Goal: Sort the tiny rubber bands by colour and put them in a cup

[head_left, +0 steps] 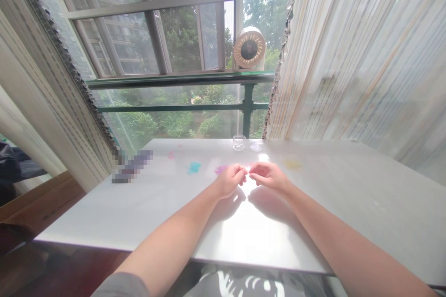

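Note:
Above the middle of the white table (156,213), my left hand (231,181) and my right hand (270,177) meet with their fingertips almost touching. Each is closed in a pinch. Whatever sits between the fingers is too small and too brightly lit to make out. Just behind my left hand is a purple patch of tiny bits (220,170), and a pinkish-red patch (250,165) shows partly behind my right hand. A teal patch of small bits (193,167) lies to the left, a yellow one (291,164) to the right.
At the table's far edge stand a clear round container (239,143) and a clear round lid or dish (256,147). Faint pink bits (171,154) lie at the back left, near a blurred-out dark object (133,167). A round fan (249,48) stands on the window ledge between curtains.

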{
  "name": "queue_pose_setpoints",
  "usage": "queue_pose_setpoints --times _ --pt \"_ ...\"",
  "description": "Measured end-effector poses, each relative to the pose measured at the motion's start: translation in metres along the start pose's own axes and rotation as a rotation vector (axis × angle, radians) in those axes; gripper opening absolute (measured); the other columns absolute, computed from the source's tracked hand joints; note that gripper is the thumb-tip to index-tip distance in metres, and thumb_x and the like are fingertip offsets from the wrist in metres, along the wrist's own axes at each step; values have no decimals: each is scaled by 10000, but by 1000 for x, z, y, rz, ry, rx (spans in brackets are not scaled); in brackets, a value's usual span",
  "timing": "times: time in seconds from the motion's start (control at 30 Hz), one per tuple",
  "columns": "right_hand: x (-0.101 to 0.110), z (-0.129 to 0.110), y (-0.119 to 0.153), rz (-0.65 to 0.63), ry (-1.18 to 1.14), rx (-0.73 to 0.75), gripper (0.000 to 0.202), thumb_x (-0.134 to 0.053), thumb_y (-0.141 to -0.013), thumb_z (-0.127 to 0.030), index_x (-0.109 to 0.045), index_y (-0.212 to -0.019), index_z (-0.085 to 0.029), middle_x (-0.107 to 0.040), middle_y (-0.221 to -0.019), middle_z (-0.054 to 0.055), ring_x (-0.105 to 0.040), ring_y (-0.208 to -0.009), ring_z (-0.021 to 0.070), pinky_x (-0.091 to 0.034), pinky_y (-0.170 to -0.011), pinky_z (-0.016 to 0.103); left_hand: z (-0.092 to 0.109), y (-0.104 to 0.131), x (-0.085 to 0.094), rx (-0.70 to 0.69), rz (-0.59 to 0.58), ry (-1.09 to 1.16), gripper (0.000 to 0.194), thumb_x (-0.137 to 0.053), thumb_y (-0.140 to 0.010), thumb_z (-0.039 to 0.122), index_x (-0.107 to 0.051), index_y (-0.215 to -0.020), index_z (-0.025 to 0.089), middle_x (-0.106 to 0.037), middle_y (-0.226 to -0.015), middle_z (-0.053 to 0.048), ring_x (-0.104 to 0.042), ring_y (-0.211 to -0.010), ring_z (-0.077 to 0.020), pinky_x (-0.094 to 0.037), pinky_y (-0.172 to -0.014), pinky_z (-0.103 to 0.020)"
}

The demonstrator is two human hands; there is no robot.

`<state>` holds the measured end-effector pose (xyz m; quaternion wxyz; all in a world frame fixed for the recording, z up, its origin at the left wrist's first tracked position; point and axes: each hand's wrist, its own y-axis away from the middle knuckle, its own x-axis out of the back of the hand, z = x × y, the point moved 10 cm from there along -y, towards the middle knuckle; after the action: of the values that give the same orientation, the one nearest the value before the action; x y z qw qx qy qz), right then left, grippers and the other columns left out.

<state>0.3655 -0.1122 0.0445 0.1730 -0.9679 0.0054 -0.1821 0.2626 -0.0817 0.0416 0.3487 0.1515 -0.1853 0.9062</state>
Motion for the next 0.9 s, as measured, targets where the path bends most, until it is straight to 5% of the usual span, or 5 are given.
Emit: queue_pose_setpoints --times 0.5,0.9 --pt "-4 -3 2 -45 86 -14 211 -620 -790 -387 -619 -726 -186 -591 -615 -8 -543 -537 126 -439 -547 259 -1 8 -2 -33 -5 -44 223 -469 -867 370 -568 -896 171 -609 -746 -1 -568 -606 -121 -429 -568 -228" --pt "-7 -8 6 -60 149 -40 255 -588 -808 -417 -600 -726 -176 -576 -637 -1 -532 -559 132 -430 -576 273 5 8 4 -84 40 -228 207 -457 -857 321 -595 -816 171 -615 -731 -4 -531 -627 -130 -397 -606 -244"
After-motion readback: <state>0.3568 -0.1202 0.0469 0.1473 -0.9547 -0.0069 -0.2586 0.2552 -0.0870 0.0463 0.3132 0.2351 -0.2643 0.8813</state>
